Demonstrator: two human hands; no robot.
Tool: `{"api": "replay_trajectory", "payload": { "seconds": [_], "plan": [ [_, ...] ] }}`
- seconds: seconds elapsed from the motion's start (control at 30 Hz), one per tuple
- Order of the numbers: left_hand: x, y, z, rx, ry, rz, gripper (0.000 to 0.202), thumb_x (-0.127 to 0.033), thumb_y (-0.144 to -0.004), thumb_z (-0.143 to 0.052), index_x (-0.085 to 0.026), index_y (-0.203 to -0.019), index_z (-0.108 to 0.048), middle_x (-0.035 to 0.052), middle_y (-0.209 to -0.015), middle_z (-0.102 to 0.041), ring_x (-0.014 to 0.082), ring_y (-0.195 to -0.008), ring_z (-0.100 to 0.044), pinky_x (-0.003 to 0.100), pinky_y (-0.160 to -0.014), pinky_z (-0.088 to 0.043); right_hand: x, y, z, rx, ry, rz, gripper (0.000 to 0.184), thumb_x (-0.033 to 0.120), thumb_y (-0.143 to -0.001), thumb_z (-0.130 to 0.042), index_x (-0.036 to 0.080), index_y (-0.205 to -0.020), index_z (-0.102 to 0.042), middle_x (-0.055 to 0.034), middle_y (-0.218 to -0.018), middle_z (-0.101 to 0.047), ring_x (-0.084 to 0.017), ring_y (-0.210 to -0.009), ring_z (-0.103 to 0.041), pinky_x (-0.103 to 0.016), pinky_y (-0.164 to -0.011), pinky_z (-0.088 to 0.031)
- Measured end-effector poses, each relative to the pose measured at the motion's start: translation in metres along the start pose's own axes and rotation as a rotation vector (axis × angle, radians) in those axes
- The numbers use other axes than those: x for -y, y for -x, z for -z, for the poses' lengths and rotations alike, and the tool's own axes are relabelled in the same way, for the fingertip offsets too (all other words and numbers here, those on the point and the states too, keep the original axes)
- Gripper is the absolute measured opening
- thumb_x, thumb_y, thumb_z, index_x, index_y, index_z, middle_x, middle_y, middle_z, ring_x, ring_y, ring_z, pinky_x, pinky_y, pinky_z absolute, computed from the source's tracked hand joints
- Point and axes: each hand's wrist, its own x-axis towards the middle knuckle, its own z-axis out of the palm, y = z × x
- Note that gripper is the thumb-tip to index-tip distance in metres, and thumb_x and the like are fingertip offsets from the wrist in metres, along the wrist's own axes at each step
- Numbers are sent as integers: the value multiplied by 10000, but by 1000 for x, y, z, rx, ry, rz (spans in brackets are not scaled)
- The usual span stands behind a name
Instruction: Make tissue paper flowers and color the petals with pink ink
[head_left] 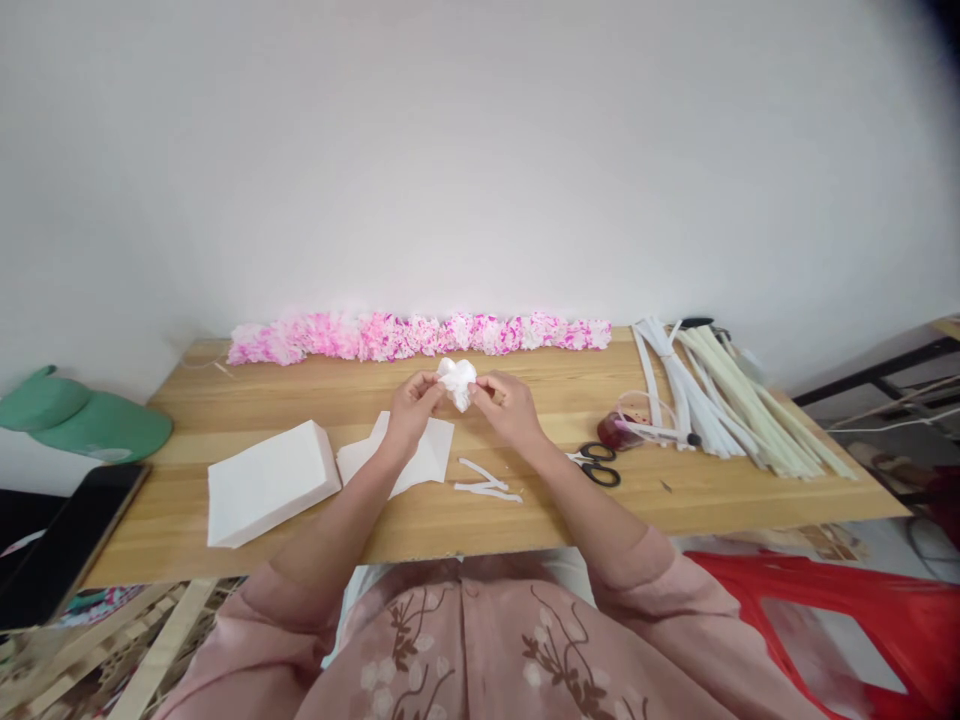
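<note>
White paper flower (pixel 457 382) pinched from both sides, left hand (pixel 411 408) and right hand (pixel 508 405), just in front of the pink flower row (pixel 420 336).

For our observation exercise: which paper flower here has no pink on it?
The flower held between the left hand and right hand. It is plain white; those in the long row behind it are all mottled pink.
</note>
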Motion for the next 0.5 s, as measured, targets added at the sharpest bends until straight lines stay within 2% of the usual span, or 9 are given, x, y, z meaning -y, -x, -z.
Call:
{"api": "replay_trajectory", "payload": {
  "seconds": [0.1,0.2,0.27,0.37,0.5],
  "plan": [
    [-1,-4,4,-45,165,72,161,-337,-812,-604,-181,-795,-568,-58,-547,-487,86,-513,-436,218,-551,-349,1,-1,4,-14,-62,-60,213,330,-859,-546,211,-700,-624,9,-664,-585,-138,-632,-522,-272,-637,-385],
    [-2,-6,6,-79,177,128,222,-399,-833,-586,-177,-846,-575,-49,-557,-520,92,-514,-468,221,-543,-365,2,-1,5,-18,-82,-66,211,333,-856,-553,209,-702,-625,10,-661,-578,-138,-633,-521,-274,-641,-388],
    [-2,-6,6,-54,146,148,255,-426,-831,-584,-174,-869,-582,-34,-587,-562,101,-535,-511,228,-561,-396,2,0,5,-18,-82,-52,201,329,-856,-557,207,-711,-626,8,-672,-585,-141,-645,-526,-276,-652,-391],
    [-4,-5,3,44,111,161,275,-433,-796,-629,-167,-854,-592,-8,-662,-626,109,-576,-565,241,-611,-443,1,1,3,-1,-54,4,194,315,-861,-554,210,-711,-617,4,-677,-588,-146,-660,-526,-281,-665,-390],
    [-4,-3,2,91,143,142,236,-348,-703,-711,-168,-789,-586,-14,-710,-637,108,-630,-588,245,-668,-465,1,1,0,28,4,112,205,309,-871,-556,216,-695,-602,0,-665,-602,-154,-672,-530,-298,-696,-388]
  ]
}}
